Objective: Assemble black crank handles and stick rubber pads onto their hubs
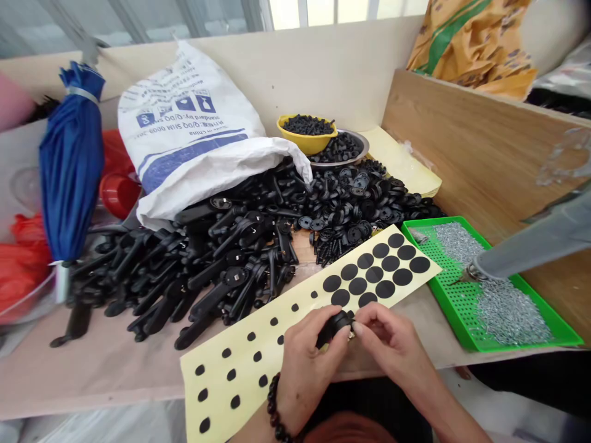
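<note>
- The left hand (307,360) holds a small round black part (333,326), with its fingers wrapped round it.
- The right hand (390,344) pinches the other side of the same part with its fingertips.
- Both hands are close together at the near edge of the tabletop (92,369), just above a yellow sticker sheet (277,344).
- The sheet has big black round stickers (376,271) at its far end and small black dots (231,374) at the near end.
- Some spots on the sheet are bare, so I think the stickers go onto the parts.
- To do this bit well, I think the left hand should keep the part very still while the right hand works.
- A sticker should sit right in the middle and be pressed flat, with no bumps.
- A big pile of long black handles (194,277) lies to the left, spilling out of a white sack (184,129).
- A pile of round black pieces (360,203) sits behind the sheet.
- A green tray (471,332) on the right holds lots of tiny silver screws (508,307).
- A yellow bowl (307,144) of little black bits stands at the back.
- A folded blue umbrella (71,160) leans at the far left.
- Keep the part over the sheet, so nothing small rolls away.
</note>
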`<state>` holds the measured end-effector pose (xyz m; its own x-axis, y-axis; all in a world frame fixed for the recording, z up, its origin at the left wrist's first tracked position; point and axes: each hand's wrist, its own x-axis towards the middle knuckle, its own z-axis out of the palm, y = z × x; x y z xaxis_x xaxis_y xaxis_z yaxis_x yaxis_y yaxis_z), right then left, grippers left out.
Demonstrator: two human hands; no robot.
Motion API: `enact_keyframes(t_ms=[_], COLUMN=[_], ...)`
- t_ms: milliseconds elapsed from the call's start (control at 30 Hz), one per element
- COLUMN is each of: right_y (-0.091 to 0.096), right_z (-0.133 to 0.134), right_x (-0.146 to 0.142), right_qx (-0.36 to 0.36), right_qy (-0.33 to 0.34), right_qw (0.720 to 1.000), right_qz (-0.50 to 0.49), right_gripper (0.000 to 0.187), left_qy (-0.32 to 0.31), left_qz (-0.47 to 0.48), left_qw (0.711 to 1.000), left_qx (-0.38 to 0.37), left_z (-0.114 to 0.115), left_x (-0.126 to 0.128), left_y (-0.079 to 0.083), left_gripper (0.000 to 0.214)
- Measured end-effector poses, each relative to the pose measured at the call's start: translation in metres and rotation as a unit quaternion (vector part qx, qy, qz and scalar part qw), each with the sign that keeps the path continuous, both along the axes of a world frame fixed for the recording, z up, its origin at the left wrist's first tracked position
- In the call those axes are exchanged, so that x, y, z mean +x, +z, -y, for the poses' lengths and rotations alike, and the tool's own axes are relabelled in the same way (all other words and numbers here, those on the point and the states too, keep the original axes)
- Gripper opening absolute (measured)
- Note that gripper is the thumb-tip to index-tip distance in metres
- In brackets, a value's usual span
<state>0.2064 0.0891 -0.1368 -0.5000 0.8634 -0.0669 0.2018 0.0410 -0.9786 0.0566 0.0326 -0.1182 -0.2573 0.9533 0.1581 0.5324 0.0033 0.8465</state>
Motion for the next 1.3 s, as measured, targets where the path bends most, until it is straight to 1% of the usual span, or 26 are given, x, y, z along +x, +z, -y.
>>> enact_keyframes(t_ms=[100, 167, 233, 300, 333, 367, 433, 500, 600, 733, 833, 900, 967, 1033, 1100, 1133, 1200, 1233, 1300], right_y=[0.002, 0.007, 0.012, 0.016, 0.017, 0.018, 0.017, 0.015, 0.01, 0.006, 0.006, 0.008, 0.011, 0.014, 0.015, 0.015, 0.013, 0.011, 0.008], right_z=[0.001, 0.002, 0.003, 0.004, 0.004, 0.004, 0.005, 0.006, 0.007, 0.007, 0.01, 0.015, 0.02, 0.02, 0.013, 0.006, -0.01, -0.018, -0.032], right_x=[-0.001, -0.002, -0.004, -0.007, -0.008, -0.009, -0.012, -0.016, -0.022, -0.022, -0.022, -0.025, -0.03, -0.033, -0.031, -0.028, -0.02, -0.015, -0.008], right_qx=[-0.011, -0.009, -0.007, -0.012, -0.02, -0.029, -0.052, -0.07, -0.05, 0.019, 0.021, 0.013, 0.02, 0.041, 0.095, 0.14, 0.248, 0.297, 0.383], right_qy=[0.003, 0.022, 0.047, 0.067, 0.076, 0.085, 0.101, 0.111, 0.099, 0.085, 0.108, 0.133, 0.166, 0.211, 0.235, 0.225, 0.174, 0.139, 0.084], right_qw=[1.0, 1.0, 0.999, 0.997, 0.997, 0.995, 0.992, 0.988, 0.992, 0.996, 0.994, 0.991, 0.986, 0.977, 0.967, 0.963, 0.948, 0.937, 0.904], right_qz=[0.002, 0.005, -0.003, -0.019, -0.029, -0.039, -0.062, -0.079, -0.054, 0.011, 0.024, 0.014, 0.006, 0.014, 0.039, 0.053, 0.094, 0.117, 0.169], right_gripper=[0.026, 0.03, 0.032, 0.031, 0.03, 0.029, 0.028, 0.027, 0.027, 0.027, 0.028, 0.029, 0.028, 0.026, 0.02, 0.016, 0.013, 0.013, 0.016], left_qy=[0.008, -0.005, -0.018, -0.02, -0.017, -0.013, -0.003, 0.004, -0.005, -0.025, -0.023, -0.008, 0.001, 0.008, 0.035, 0.064, 0.12, 0.146, 0.198], left_qz=[0.042, 0.118, 0.232, 0.338, 0.377, 0.405, 0.437, 0.443, 0.408, 0.301, 0.216, 0.187, 0.179, 0.167, 0.133, 0.102, 0.054, 0.026, -0.043], left_qw=[0.999, 0.991, 0.966, 0.931, 0.915, 0.903, 0.887, 0.885, 0.904, 0.948, 0.971, 0.977, 0.978, 0.979, 0.982, 0.983, 0.973, 0.962, 0.936], left_qx=[-0.028, -0.07, -0.113, -0.137, -0.142, -0.146, -0.148, -0.146, -0.125, -0.103, -0.101, -0.103, -0.107, -0.114, -0.129, -0.139, -0.191, -0.231, -0.287], left_z=[0.002, 0.001, 0.0, -0.002, -0.002, -0.003, -0.002, -0.001, 0.004, 0.016, 0.027, 0.034, 0.043, 0.058, 0.084, 0.101, 0.137, 0.153, 0.178], left_x=[-0.001, -0.001, -0.002, -0.003, -0.004, -0.005, -0.007, -0.008, -0.009, -0.011, -0.01, -0.011, -0.02, -0.04, -0.07, -0.088, -0.125, -0.143, -0.17], left_y=[0.004, 0.007, 0.01, 0.012, 0.012, 0.012, 0.011, 0.008, 0.006, 0.008, 0.012, 0.015, 0.019, 0.025, 0.034, 0.037, 0.038, 0.033, 0.015], left_gripper=[0.017, 0.016, 0.019, 0.022, 0.024, 0.025, 0.028, 0.029, 0.028, 0.027, 0.029, 0.031, 0.033, 0.034, 0.033, 0.033, 0.035, 0.036, 0.034])
